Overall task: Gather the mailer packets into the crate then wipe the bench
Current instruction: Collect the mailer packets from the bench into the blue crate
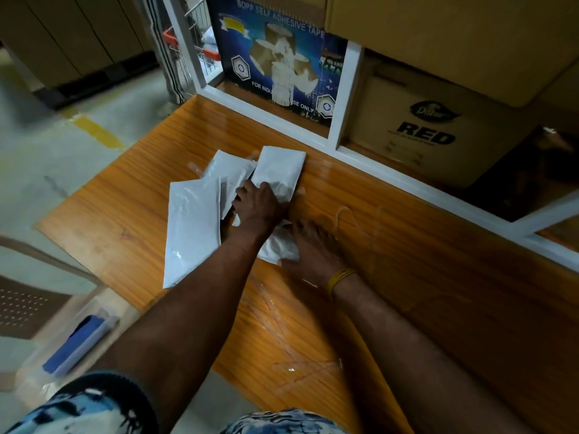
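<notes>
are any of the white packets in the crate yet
No, the white packets all lie on the wooden bench, under the left hand and right hand.

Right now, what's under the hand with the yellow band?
A crumpled white packet lies under the right hand, on the orange bench. The part beneath the palm is hidden.

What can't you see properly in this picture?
- Head view: the left hand covers where the white packets overlap, so their number is unclear.
- The packet under the right hand is mostly hidden by both arms.
- The blue thing at lower left is blurred.
- The box on the shelf has small print too tiny to read.
- No crate can be made out.
</notes>
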Tool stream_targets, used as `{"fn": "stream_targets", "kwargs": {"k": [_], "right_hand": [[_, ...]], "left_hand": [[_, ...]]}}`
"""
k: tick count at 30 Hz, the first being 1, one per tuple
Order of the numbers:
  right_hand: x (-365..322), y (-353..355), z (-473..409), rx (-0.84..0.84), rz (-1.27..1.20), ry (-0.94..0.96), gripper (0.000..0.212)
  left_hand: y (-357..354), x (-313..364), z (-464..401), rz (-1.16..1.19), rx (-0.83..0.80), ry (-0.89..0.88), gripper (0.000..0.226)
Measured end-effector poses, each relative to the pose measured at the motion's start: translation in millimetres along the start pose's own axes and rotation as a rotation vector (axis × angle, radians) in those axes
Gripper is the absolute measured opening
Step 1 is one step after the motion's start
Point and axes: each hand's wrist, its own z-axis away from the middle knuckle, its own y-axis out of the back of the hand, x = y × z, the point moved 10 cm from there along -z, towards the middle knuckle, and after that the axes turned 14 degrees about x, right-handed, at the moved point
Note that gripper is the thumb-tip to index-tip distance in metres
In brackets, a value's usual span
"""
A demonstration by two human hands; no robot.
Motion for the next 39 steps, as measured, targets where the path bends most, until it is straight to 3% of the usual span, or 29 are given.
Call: {"fn": "stream_targets", "kwargs": {"k": [8,17,23,31,39], "right_hand": [[4.0,8.0,3.8,0.100,0.082,-0.073,0.071],[-7.2,2.8,5.2,0.141,0.012,0.033,0.059],[0.7,11.4,9.7,0.217,0.013,-0.059,0.049],[29.1,26.5,36.6,0.303,-0.131,-0.344,0.047],[22.4,64.9,87.7,0.443,-0.096,-0.439,0.049]], "left_hand": [[-8.8,10.1,6.8,-0.065,-0.059,-0.085,0.076],[6.6,13.5,8.3,0.074,0.092,-0.116,0.066],[26.5,15.5,12.6,0.146,0.204,-0.205,0.058],[55.5,1.3,59.5,0.252,0.302,-0.343,0.046],[82.7,-13.7,125.5,0.335,0.287,-0.247,0.045]]}}
